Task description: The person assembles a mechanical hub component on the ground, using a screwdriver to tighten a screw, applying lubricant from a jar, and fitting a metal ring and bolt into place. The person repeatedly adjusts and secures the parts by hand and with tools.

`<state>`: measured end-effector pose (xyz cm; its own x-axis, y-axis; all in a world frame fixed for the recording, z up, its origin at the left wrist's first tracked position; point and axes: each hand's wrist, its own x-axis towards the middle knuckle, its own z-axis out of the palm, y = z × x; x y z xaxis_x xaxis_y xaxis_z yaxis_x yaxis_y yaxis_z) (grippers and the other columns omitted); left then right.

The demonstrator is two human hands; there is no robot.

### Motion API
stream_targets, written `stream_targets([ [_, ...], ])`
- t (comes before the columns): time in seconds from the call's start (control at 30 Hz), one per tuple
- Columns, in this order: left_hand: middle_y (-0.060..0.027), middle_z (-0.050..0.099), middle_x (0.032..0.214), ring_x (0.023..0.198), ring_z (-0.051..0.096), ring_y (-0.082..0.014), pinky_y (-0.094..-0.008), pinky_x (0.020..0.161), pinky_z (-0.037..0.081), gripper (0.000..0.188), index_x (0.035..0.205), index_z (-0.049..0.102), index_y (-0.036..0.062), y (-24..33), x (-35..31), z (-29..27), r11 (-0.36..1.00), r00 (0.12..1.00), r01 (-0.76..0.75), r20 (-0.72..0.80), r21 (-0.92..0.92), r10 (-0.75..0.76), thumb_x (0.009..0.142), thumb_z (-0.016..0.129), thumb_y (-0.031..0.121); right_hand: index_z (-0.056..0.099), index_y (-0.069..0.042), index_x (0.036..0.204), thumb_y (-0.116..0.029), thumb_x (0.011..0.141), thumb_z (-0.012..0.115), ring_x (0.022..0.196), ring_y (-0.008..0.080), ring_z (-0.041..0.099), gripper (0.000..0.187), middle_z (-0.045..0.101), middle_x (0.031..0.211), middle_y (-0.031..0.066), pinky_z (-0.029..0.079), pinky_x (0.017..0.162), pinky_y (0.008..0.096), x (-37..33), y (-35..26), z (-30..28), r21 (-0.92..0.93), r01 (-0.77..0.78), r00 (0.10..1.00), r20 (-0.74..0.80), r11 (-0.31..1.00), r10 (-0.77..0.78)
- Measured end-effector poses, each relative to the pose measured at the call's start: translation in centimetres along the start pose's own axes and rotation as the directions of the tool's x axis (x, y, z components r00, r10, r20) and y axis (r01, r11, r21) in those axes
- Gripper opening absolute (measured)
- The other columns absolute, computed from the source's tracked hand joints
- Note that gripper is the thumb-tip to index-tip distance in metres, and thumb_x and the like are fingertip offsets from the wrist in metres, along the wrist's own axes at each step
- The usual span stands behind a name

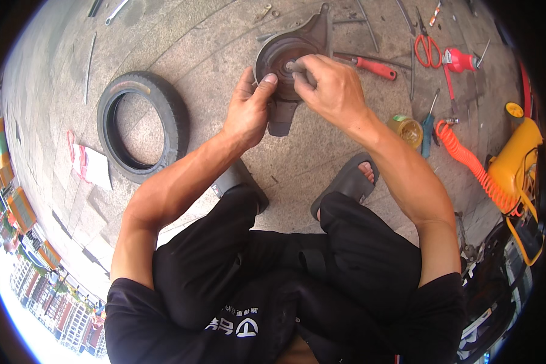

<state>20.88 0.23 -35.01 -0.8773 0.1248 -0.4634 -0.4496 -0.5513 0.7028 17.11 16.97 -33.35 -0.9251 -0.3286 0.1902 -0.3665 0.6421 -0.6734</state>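
Note:
A dark, dirty round metal housing (275,58), dished like a brake plate, is held up in front of me. One arm of it points up to the right and a short flat tab points down. My left hand (252,106) grips its left edge, with the thumb over the front rim and the fingers behind. Over the middle of the housing, my right hand (332,88) is closed, its bent fingers pinched together at the centre hole. Whatever those fingertips hold, if anything, is too small and hidden to name.
On the paving are a black tyre (177,124), a white-and-red bag (91,164), a red-handled screwdriver (376,68), red scissors (428,51), a red bottle (460,60) and an open yellowish jar (408,132). An orange coiled hose (470,159) lies beside a yellow tool body (515,155) at right.

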Motion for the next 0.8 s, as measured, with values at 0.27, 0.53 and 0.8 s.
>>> stream_targets([
  [0.27,-0.0077,0.057,0.126,0.115,0.055,-0.0198,-0.0384,0.098,0.046,0.031,0.132,0.047,0.0086,0.3,0.1,0.1,1.000,0.999,0.020,0.045,0.020,-0.021,0.101,0.048,0.009,0.066,0.000,0.096,-0.011,0.083,0.068,0.073,0.0305,0.067,0.017,0.069,0.082,0.0158,0.053,0.068,0.0375,0.2,-1.8,-1.7,0.362,-0.351,0.936,0.173,0.864,0.307],
  [0.53,-0.0066,0.059,0.122,0.112,0.057,-0.0179,-0.0365,0.095,0.048,0.030,0.131,0.048,0.0083,0.3,0.1,-0.1,0.998,0.999,0.017,0.035,0.060,-0.019,0.101,0.049,0.010,0.069,-0.001,0.099,-0.014,0.083,0.069,0.073,0.0265,0.066,0.020,0.071,0.087,0.0156,0.052,0.069,0.0363,0.9,-1.8,-1.5,0.211,-0.346,0.932,0.192,0.914,0.308],
  [0.8,-0.0120,0.060,0.120,0.108,0.058,-0.0178,-0.0313,0.092,0.049,0.039,0.131,0.044,-0.0010,0.2,0.1,0.2,0.998,1.000,-0.004,0.024,0.057,0.003,0.099,0.057,0.016,0.069,-0.002,0.094,-0.015,0.080,0.071,0.080,0.0332,0.069,0.019,0.070,0.085,0.0174,0.054,0.073,0.0395,1.0,-2.1,-1.3,0.219,-0.372,0.925,0.160,0.902,0.343],
])
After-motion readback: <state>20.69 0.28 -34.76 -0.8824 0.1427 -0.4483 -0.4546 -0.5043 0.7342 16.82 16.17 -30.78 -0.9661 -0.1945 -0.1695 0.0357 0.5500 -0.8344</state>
